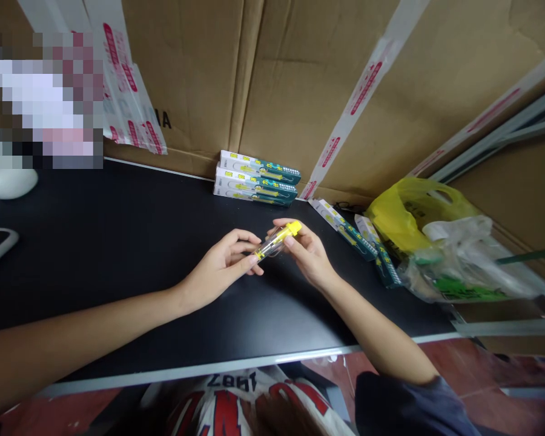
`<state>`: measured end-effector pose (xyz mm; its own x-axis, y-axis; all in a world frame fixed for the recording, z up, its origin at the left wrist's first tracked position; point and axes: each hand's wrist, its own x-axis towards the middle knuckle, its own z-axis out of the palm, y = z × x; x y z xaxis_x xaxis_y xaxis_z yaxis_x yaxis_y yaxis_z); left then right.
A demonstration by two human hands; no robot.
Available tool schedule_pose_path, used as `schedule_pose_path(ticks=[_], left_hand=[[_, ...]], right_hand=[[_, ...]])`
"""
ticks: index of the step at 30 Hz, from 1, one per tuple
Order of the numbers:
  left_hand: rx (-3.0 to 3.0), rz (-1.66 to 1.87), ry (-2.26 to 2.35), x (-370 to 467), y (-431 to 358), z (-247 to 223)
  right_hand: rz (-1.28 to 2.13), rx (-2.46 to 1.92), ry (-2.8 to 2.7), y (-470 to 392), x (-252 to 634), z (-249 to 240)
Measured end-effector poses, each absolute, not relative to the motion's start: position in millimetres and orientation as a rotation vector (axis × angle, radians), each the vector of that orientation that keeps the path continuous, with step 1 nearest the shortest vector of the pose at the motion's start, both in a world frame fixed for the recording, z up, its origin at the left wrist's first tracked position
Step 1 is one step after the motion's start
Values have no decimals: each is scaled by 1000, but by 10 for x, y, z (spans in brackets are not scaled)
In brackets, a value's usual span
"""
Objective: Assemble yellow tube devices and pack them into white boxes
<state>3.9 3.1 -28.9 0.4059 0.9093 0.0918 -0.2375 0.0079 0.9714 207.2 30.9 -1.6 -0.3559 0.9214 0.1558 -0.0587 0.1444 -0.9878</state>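
Note:
Between my two hands is a tubular spring scale with a clear barrel (270, 244) and a yellow cap, tilted with the cap up to the right. My left hand (224, 260) pinches its lower left end between thumb and fingers. Around the capped end, my right hand (306, 251) is closed, its thumb against the yellow part. A thin wire or cord hangs by the barrel, partly hidden by the fingers. Behind the hands, two printed cartons (257, 186) are stacked, showing a similar yellow scale.
Two more cartons lie at the right, one (345, 230) beside the other (379, 251). Past them are a yellow plastic bag (397, 212) and a clear bag (481, 260). Cardboard (186, 66) walls the back of the black table (95, 254). A white rounded object (9, 183) stands left.

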Motion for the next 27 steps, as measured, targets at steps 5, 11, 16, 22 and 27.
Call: schedule_pose_path(ticks=[5, 11, 16, 22, 27], left_hand=[[1257, 1034, 795, 30, 19, -274], [1258, 941, 775, 27, 44, -316], [1221, 808, 759, 42, 52, -341], [1217, 751, 779, 60, 13, -339], [1249, 756, 789, 64, -17, -375]], right_hand=[[1315, -850, -1436, 340, 2112, 54], [1236, -905, -1393, 440, 2236, 95], [1262, -887, -1361, 471, 2298, 123], [1230, -916, -1284, 551, 2372, 181], [1246, -917, -1287, 578, 2403, 165]])
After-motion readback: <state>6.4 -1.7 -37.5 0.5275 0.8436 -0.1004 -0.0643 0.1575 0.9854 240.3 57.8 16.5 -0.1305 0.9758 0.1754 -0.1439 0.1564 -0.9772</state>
